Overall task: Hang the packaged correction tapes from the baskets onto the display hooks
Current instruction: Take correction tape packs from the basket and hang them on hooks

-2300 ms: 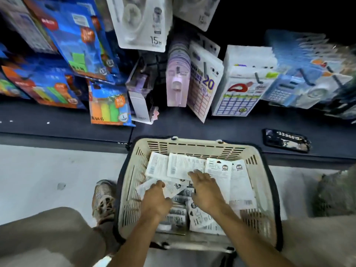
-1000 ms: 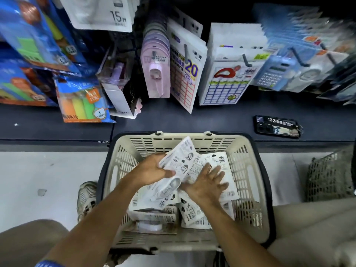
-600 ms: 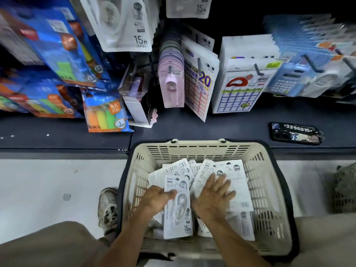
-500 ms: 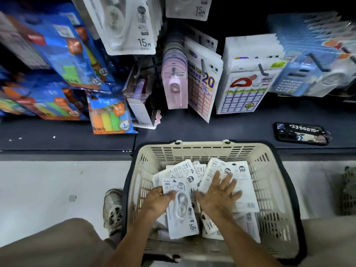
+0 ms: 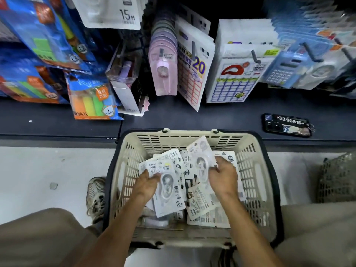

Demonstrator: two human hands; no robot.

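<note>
Low in the frame, inside the basket (image 5: 256,151), my left hand (image 5: 147,183) grasps one correction tape pack (image 5: 167,186) and my right hand (image 5: 223,178) another pack (image 5: 200,162); these slick cards could slide from either grip.

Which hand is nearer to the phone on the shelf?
Right. The right hand is in the basket, below-left of the phone; the left hand is farther left.

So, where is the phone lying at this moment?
In the head view, the phone lies flat on the dark shelf ledge at the right, just beyond the far right corner of the basket, below the hanging blue calculators.
</note>
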